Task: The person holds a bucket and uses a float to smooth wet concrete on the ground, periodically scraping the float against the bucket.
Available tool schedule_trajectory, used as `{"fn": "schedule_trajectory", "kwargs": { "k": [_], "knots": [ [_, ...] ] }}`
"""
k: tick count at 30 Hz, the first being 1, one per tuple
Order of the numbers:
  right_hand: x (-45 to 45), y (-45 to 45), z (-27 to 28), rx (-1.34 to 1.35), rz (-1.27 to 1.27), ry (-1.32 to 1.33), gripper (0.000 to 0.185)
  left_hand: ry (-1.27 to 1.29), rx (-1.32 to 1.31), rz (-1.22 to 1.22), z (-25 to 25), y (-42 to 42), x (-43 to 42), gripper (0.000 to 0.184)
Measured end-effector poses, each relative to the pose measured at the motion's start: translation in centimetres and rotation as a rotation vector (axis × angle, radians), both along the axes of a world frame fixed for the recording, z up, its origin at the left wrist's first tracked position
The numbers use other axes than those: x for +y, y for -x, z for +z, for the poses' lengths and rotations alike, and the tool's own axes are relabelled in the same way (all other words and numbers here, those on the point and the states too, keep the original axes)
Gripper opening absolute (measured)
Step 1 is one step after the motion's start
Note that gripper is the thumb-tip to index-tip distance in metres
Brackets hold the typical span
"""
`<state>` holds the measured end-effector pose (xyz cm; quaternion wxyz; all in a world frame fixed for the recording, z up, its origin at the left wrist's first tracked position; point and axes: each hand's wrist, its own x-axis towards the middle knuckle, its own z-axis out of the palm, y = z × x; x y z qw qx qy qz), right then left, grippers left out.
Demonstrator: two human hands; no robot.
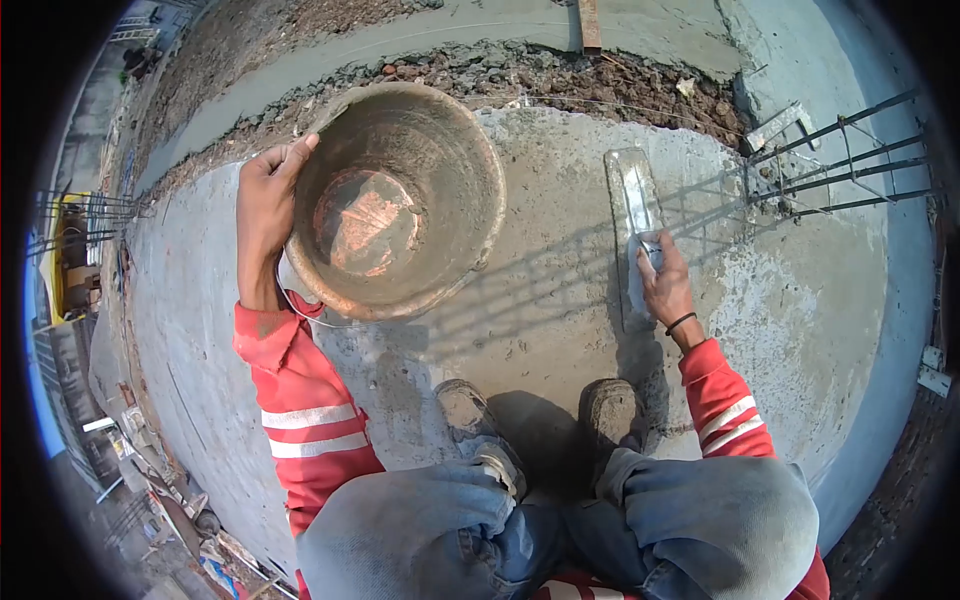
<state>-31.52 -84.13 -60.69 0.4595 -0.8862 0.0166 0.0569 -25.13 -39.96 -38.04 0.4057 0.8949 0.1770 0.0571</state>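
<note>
My left hand (270, 205) grips the rim of a mortar-caked bucket (440, 200), its thumb over the edge. The bucket is tilted so that its inside faces me; a reddish bottom shows under smears of cement. A thin wire handle (345, 325) hangs below the rim. My right hand (667, 280) is wrapped around the grip of a long metal plastering trowel (630, 185). The trowel's blade lies over the grey concrete surface (540, 240), pointing away from me; whether it touches cannot be told.
Steel rebar (850, 165) juts in from the right, casting shadows across the concrete. Beyond the slab edge lies a strip of rubble and soil (620, 95), with a smoothed cement band (360, 50) behind it. My shoes (610, 415) rest on the slab. Scrap and debris (190, 510) lie lower left.
</note>
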Motion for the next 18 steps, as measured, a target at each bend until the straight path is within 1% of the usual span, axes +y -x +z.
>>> {"fn": "schedule_trajectory", "kwargs": {
  "k": [1,2,4,5,6,7,9,11,12,13,14,16,18],
  "knots": [
    [-0.1,-2.2,0.3,0.127,-0.041,0.027,0.027,-0.041,-0.059,-0.102,-0.1,-0.3,-0.1,0.045],
    [-0.6,-3.9,-0.3,0.106,-0.033,0.011,0.027,-0.091,-0.004,-0.096,0.1,-0.5,-0.2,0.046],
    [-0.9,-6.7,-1.8,-0.281,-0.029,0.133,0.036,-0.133,-0.070,-0.193,0.3,-0.5,-1.4,0.044],
    [-1.0,-6.8,-2.3,-0.290,-0.017,0.123,0.036,-0.126,-0.083,-0.202,0.1,-0.3,-1.8,0.041],
    [-1.0,-6.2,-2.4,-0.281,-0.052,0.230,0.042,-0.117,-0.093,-0.213,0.0,-0.3,-1.8,0.039],
    [-1.0,-5.6,-2.3,-0.271,-0.085,0.340,0.047,-0.182,0.011,-0.218,0.4,-0.3,-1.6,0.036],
    [-1.8,-3.6,-1.7,-0.056,-0.027,0.351,0.050,-0.170,-0.024,-0.211,0.6,0.3,-2.2,0.033],
    [-3.2,-1.1,-3.0,-0.277,0.004,0.251,0.044,-0.131,-0.092,-0.252,0.3,0.8,-2.2,0.029],
    [-2.1,-0.7,0.1,-0.280,0.021,0.247,0.044,-0.133,-0.091,-0.234,0.3,1.3,-2.1,0.029],
    [-0.2,0.1,6.6,-0.090,0.128,0.083,0.041,-0.160,-0.092,-0.250,0.4,1.4,-2.3,0.029],
    [1.4,1.0,11.3,0.103,0.216,-0.081,0.037,-0.185,-0.093,-0.283,0.4,1.2,-2.7,0.029],
    [3.4,0.6,14.3,0.017,0.426,-0.129,0.031,-0.212,-0.113,-0.352,0.4,1.3,-3.5,0.029],
    [5.8,-1.0,14.9,-0.081,0.573,-0.064,0.029,-0.248,-0.150,-0.412,0.8,1.3,-4.6,0.030]
  ]
}}
